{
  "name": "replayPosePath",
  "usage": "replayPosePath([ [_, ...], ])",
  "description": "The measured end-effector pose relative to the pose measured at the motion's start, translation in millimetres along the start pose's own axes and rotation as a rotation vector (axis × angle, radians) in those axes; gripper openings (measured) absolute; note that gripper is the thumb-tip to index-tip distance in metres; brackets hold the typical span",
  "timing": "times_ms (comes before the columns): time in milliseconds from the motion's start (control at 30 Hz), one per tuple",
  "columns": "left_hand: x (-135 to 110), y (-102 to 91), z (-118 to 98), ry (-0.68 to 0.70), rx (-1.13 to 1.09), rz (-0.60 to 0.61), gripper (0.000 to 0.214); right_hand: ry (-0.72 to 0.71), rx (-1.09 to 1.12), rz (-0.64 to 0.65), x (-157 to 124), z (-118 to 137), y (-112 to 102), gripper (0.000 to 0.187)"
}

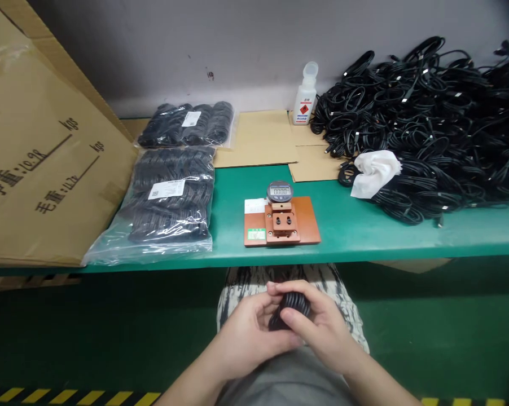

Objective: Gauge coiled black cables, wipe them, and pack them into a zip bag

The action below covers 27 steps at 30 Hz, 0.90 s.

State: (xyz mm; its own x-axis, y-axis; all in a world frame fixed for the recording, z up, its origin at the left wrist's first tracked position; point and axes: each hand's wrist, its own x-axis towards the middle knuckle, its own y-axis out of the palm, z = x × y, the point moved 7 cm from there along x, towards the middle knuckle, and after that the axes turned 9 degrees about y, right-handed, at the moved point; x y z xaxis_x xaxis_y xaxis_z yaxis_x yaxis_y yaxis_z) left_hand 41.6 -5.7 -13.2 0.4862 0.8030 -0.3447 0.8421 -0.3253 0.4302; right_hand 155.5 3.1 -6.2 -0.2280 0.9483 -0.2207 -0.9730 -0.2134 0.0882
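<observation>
My left hand and my right hand meet in front of my lap, below the front edge of the green bench. Both are closed round a small coiled black cable, fingers wrapped over it. Straight ahead on the bench sits an orange-brown test fixture with a round digital gauge on top. Neither hand touches the fixture.
A large heap of loose black cables fills the right of the bench, with a white cloth on it. Bagged black cables lie left, a cardboard box beyond. A small bottle and cardboard sheets stand at the back.
</observation>
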Motion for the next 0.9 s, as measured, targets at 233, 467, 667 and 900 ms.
replayPosePath([
  [233, 0.0, -0.2, 5.8, -0.031, -0.092, 0.046, 0.048, 0.082, 0.237, 0.021, 0.8, -23.8, 0.8, 0.023],
  [467, -3.4, -2.9, 9.5, -0.064, -0.001, 0.030, 0.040, 0.079, 0.167, -0.015, 1.1, -27.1, 3.2, 0.026],
  [667, -0.2, 0.3, 4.7, 0.076, 0.011, -0.032, 0.045, 0.019, 0.255, -0.127, 4.2, -24.5, 0.6, 0.019],
  [900, -6.4, -1.2, 17.7, 0.142, -0.069, -0.228, 0.051, -0.224, 0.203, -0.407, -9.6, -19.2, -3.3, 0.019],
])
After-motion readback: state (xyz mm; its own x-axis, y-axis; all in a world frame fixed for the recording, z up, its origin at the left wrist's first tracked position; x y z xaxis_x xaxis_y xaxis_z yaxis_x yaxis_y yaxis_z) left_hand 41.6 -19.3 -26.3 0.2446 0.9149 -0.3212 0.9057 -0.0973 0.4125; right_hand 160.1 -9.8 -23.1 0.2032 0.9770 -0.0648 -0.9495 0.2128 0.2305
